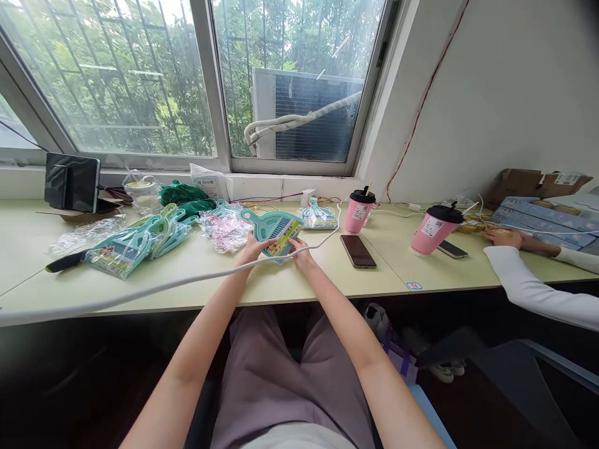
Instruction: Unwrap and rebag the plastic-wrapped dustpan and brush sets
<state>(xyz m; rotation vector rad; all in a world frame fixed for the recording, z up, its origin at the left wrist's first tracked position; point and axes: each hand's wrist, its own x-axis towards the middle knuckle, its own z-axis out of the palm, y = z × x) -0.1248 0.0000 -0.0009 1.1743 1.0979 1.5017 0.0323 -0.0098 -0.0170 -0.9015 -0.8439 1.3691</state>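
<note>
My left hand (253, 248) and my right hand (300, 251) hold a small teal dustpan (266, 223) above the front of the table, one hand at each lower side. A yellow and blue printed card (286, 236) covers its wide end, and its looped handle points to the upper left. The fingers of both hands are closed on its edges. Left of my hands lies a pile of similar wrapped teal dustpans (124, 246). Pink ones in clear plastic (227, 227) lie closer, and another teal packet (318, 216) rests behind my right hand.
A white cable (206, 276) crosses in front of my hands. A phone (358, 251) and two pink cups (359, 212), (433, 231) stand to the right. A black-handled knife (68, 261) and a tablet (72, 183) are left. Another person's hand (504, 237) rests far right.
</note>
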